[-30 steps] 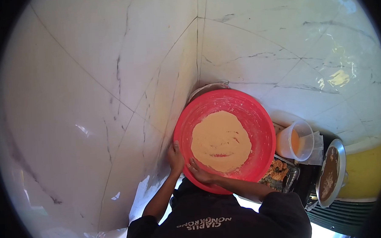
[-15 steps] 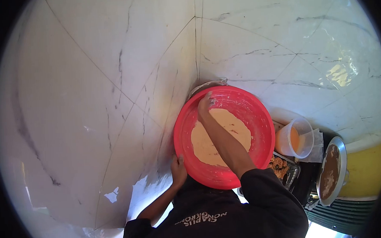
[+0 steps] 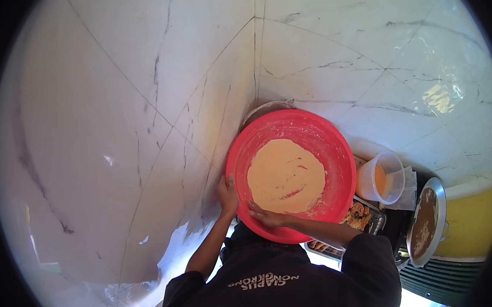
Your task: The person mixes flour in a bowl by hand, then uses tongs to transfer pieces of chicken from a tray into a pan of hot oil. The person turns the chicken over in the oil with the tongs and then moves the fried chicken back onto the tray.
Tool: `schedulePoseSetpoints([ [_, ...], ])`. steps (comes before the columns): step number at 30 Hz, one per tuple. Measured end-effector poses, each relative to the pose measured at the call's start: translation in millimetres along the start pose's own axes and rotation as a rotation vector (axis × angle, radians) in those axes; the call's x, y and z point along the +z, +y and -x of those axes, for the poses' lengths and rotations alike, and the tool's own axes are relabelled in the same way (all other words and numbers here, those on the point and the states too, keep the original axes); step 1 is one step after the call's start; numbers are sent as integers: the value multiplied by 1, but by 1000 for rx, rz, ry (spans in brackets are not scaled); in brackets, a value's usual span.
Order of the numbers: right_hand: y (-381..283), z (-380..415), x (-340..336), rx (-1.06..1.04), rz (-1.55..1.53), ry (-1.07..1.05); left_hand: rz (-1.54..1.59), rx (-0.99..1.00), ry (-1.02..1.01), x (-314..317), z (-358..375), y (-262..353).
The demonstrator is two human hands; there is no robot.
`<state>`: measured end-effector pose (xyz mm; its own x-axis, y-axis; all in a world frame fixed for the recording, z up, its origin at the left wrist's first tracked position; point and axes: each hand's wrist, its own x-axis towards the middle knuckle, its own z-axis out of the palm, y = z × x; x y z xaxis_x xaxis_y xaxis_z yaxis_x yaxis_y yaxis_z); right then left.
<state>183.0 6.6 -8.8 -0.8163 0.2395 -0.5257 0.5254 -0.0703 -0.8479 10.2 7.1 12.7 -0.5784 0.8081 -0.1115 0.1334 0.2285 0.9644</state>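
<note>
A big red plastic basin [image 3: 336, 149] holds a round pool of pale orange batter [image 3: 285, 175]. My left hand [image 3: 227, 197] grips the basin's near-left rim. My right hand [image 3: 265, 214] lies inside the basin at its near wall, fingers on the edge of the batter, palm down. Streaks of red show through the batter near that hand. Both arms wear black sleeves.
White marble-look tiled walls meet in a corner behind the basin. Right of it stand a clear plastic tub of orange liquid [image 3: 381, 179], a metal tray of fried pieces [image 3: 358, 219] and a tilted metal lid or pan [image 3: 426, 222]. A metal bowl rim [image 3: 266, 107] peeks out behind.
My right hand has swept from the far rim of the basin back to the near wall. The left hand stays on the rim.
</note>
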Motion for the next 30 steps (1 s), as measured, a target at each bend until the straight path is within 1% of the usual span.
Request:
schedulePoseSetpoints([
  [1, -10, -24, -7, -88, 70, 121, 2, 47, 36, 2, -1, -3],
  [3, 6, -98, -18, -240, -82, 462, -4, 75, 65, 1, 9, -9],
  [4, -5, -123, -35, -222, -160, 597, -42, 47, 55, -3, 9, -7],
  [6, 27, -213, -81, -172, 101, 953, -82, 19, 54, -8, 11, 0],
  [8, -45, -183, -138, -79, -638, 1269, -48, 29, 47, -7, 16, 4],
  [9, -41, -188, -178, -43, -956, 1389, -44, 32, 47, -7, 15, 3],
  [10, -45, -166, -212, -3, -1241, 1436, -41, 27, 39, -7, 12, 0],
  [11, -76, -121, -229, -43, -1567, 1512, -47, 9, 30, -10, 17, -5],
  [13, 8, -108, -298, 279, -1405, 1228, -24, 6, 29, -10, 20, -4],
  [14, 6, -107, -297, 281, -1405, 1232, 5, 12, 31, -9, 19, -3],
  [18, -30, -105, -267, 128, -1404, 1822, 5, -20, 28, -5, 23, -4],
  [20, -30, -141, -227, 37, -1050, 1680, -1, 22, 61, -1, 17, -7],
  [21, -20, -162, -199, -14, -901, 1396, -5, 10, 46, -3, 22, -10],
  [22, -23, -173, -163, -12, -903, 1408, -28, -14, 52, -2, 21, -11],
  [24, -21, -177, -77, -146, -477, 887, -48, -31, 49, 2, 13, -12],
  [25, -5, -162, -44, -164, -122, 648, -6, 12, 111, 5, 13, -13],
  [26, 8, -145, -15, -255, 46, 556, 36, 56, 169, 7, 12, -13],
  [28, -29, -61, 4, -57, -278, 324, 63, 22, 117, 5, 11, -17],
  [29, -29, -17, 6, 38, -84, 115, 91, -11, 84, 2, 12, -18],
  [30, -24, 22, -2, 130, 115, -75, 98, 2, 52, 6, 6, -17],
])
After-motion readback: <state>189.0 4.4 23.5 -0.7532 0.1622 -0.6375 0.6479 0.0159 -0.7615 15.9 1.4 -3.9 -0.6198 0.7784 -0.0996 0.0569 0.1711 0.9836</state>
